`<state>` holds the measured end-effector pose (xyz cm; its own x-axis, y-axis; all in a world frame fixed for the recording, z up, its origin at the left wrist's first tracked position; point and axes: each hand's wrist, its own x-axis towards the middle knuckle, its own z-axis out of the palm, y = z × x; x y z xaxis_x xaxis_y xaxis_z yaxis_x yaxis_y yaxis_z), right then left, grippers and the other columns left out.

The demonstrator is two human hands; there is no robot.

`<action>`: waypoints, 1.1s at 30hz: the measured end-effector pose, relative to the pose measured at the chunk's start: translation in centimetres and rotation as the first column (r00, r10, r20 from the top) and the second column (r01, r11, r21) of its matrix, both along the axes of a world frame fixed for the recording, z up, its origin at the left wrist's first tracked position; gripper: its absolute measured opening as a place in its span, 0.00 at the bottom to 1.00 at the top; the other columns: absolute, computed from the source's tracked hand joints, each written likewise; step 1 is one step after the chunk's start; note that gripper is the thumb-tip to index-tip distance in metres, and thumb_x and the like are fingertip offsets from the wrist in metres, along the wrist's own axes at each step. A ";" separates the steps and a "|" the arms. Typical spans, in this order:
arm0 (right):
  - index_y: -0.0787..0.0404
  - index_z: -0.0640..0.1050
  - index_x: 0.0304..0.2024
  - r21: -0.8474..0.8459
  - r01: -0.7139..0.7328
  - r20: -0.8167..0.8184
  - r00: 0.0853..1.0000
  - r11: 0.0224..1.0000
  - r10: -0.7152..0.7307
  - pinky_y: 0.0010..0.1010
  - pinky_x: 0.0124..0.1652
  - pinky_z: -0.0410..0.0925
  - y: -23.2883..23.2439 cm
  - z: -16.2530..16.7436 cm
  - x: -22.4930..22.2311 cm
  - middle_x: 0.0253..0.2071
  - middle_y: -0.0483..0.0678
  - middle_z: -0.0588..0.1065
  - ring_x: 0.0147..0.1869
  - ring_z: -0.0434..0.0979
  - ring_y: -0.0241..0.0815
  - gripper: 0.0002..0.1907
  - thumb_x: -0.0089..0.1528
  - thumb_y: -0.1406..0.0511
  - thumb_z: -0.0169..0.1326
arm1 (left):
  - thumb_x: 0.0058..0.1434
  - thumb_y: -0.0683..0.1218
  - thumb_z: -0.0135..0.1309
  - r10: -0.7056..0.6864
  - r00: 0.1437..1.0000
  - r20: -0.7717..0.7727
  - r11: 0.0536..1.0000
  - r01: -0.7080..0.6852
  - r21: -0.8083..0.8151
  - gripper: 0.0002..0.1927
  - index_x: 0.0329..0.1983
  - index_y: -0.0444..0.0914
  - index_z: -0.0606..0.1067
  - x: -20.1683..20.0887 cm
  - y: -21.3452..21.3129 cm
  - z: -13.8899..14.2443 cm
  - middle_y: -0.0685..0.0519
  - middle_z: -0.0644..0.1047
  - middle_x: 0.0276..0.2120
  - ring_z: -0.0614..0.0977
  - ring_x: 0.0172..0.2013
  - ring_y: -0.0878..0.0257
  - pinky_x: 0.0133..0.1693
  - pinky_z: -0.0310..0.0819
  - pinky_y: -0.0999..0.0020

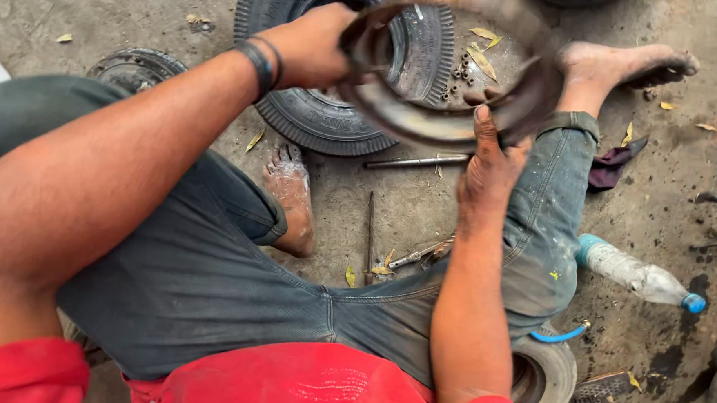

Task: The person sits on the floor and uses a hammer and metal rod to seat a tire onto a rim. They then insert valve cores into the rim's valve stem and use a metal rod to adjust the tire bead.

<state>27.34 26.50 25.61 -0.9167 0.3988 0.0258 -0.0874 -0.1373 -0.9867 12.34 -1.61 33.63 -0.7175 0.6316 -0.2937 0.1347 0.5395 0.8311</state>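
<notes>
1. Left hand (313, 48): closed on the left edge of a rusty metal ring (428, 125), fingers curled over the rim. Dark bands on that wrist.
2. Right hand (490, 163): gripping the ring's lower right edge from below, thumb up along the metal.
3. Ring is held up between both hands, tilted, blurred (detail of its far edge can't be made out). It spans from left hand across to just above the right.
4. Beyond and under the left hand: black tyre (314, 113) flat on the ground, a scatter of small bolts (462, 74) seen through the ring.
5. Below the right hand, on the dirt: metal rod (416, 161), pliers-like tool (418, 254).
6. Right of the right hand, well apart: plastic bottle (637, 275) with blue cap, lying on its side.
7. Near the right elbow: small pale tyre (550, 375), blue hose (560, 335).
</notes>
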 end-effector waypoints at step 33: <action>0.67 0.76 0.45 0.261 -0.322 0.467 0.867 0.910 0.173 0.33 0.30 0.73 -4.7 -9.8 -9.6 0.31 0.49 0.79 0.29 0.79 0.42 0.08 0.65 0.70 0.60 | 0.52 0.40 0.59 -0.207 0.974 -0.093 0.809 0.117 -0.576 0.14 0.42 0.30 0.80 -8.1 -5.7 -10.0 0.36 0.82 0.31 0.86 0.33 0.46 0.35 0.81 0.52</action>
